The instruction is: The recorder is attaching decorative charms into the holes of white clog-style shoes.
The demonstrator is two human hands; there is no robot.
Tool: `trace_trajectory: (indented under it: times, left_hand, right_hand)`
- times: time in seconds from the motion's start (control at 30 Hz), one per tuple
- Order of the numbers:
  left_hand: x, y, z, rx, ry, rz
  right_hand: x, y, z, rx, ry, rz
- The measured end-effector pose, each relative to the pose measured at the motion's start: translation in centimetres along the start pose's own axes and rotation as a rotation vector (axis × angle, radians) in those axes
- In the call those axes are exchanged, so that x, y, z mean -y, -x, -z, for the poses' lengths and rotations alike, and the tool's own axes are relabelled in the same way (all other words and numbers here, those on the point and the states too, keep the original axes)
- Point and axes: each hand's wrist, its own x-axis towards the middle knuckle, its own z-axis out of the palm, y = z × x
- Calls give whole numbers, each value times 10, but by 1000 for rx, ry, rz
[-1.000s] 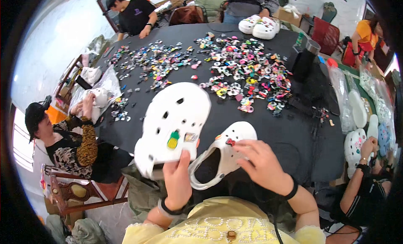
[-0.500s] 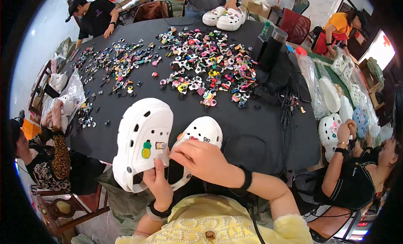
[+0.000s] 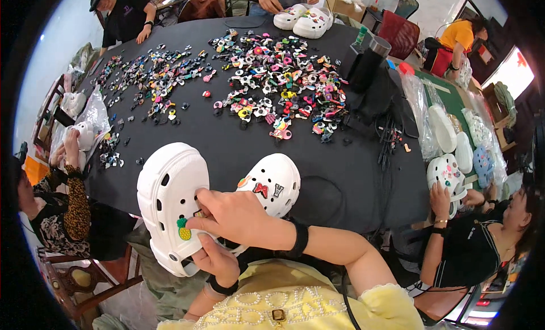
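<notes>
My left hand [image 3: 218,263] grips a white clog [image 3: 170,188] by its lower opening edge, the toe pointing away from me. A pineapple shoe charm [image 3: 183,230] sits on the clog's upper. My right hand [image 3: 238,217] lies over the same clog, its thumb and fingers pressed close together around a partly hidden charm [image 3: 197,213] beside the pineapple. Just right of it, a second white clog [image 3: 284,182] rests at the table edge. It carries a red bow charm [image 3: 260,189], a black-and-white letter charm [image 3: 278,190] and an orange-and-green charm [image 3: 243,182].
Heaps of colourful charms [image 3: 284,91] cover the far part of the black table [image 3: 187,125]. A dark bottle [image 3: 369,63] and black cables [image 3: 388,145] are at right. More white clogs [image 3: 309,22] stand opposite. Co-workers surround the table; one at right handles a decorated clog [image 3: 445,174].
The held clog has shifted left and slightly nearer me. My right hand has moved left from the gap between the clogs onto the held clog, partly covering its second charm.
</notes>
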Motion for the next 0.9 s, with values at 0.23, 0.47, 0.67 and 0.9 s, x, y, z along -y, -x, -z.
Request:
trace_trajectory:
  times: [0.23,0.47,0.67,0.9]
  left_hand:
    - [2,-9,-5,-57,-10,-2]
    - [-15,-18,-9,-121,53,212]
    - [-24,-35,-12,-142,161,370]
    - [-31,-41,-15,-159,255,430]
  right_hand:
    - [-5,0,-7,-93,57,38]
    - [-9,4,-15,-196,208,147]
    - [-14,2,-14,-207,196,190]
    - [-13,0,-8,-131,199,174]
